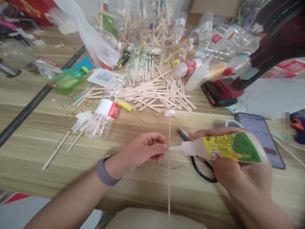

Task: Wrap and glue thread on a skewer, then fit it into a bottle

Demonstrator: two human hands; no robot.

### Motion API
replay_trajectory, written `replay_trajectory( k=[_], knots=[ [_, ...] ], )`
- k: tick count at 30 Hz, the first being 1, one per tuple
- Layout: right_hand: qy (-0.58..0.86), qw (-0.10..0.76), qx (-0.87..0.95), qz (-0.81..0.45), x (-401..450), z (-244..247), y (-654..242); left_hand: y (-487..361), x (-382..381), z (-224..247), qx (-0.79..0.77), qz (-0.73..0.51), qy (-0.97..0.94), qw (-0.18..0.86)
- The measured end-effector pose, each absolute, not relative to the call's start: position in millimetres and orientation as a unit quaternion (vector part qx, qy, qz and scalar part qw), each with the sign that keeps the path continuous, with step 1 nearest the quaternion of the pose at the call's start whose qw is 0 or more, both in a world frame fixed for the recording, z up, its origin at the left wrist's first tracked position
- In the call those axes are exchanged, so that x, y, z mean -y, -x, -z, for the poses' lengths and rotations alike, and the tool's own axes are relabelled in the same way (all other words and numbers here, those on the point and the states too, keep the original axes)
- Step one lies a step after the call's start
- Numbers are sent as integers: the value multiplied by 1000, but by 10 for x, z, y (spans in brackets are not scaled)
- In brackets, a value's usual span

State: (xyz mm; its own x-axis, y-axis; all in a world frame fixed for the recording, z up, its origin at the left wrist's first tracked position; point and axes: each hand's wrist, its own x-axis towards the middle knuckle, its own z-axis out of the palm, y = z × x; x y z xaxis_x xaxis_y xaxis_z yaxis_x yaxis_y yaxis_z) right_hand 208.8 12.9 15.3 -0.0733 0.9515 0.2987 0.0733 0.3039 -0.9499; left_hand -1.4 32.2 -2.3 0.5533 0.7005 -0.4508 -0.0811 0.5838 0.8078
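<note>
My left hand (145, 148) pinches a long thin wooden stick (169, 184) near its middle; the fingertips partly hide the grip. The stick points away from me, its far end meeting a white bottle cap (170, 112), though whether the two are joined I cannot tell. In my right hand (240, 175) is a glue bottle (230, 148) with a yellow and green label, tilted on its side. Its white nozzle tip reaches the stick right beside my left fingertips. Black-handled scissors (202, 173) lie partly under the bottle and right hand.
Flat craft sticks (147, 93) are heaped at the table's middle. A plastic bottle (103, 114) lies left, near a green bottle (69, 79). A red and black power tool (224, 90) stands right, above a phone (259, 136) and tape roll (230, 123). More bottles (224, 38) crowd the back.
</note>
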Motion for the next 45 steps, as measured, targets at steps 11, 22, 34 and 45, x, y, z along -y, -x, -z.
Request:
replay_trajectory(
  k=[11,22,34,45],
  knots=[
    [433,530,627,-373,-106,-187,-2095,18,-323,22,-405,-241,-393,789],
    [422,512,687,-295,-86,-260,-2051,4,-326,3,-405,-241,-390,791],
    [431,514,690,-273,-88,-241,-2077,3,-325,12,-402,-243,-393,790],
    [453,488,698,-265,-72,-244,-2077,-7,-327,6,-415,-243,-394,783]
  ],
)
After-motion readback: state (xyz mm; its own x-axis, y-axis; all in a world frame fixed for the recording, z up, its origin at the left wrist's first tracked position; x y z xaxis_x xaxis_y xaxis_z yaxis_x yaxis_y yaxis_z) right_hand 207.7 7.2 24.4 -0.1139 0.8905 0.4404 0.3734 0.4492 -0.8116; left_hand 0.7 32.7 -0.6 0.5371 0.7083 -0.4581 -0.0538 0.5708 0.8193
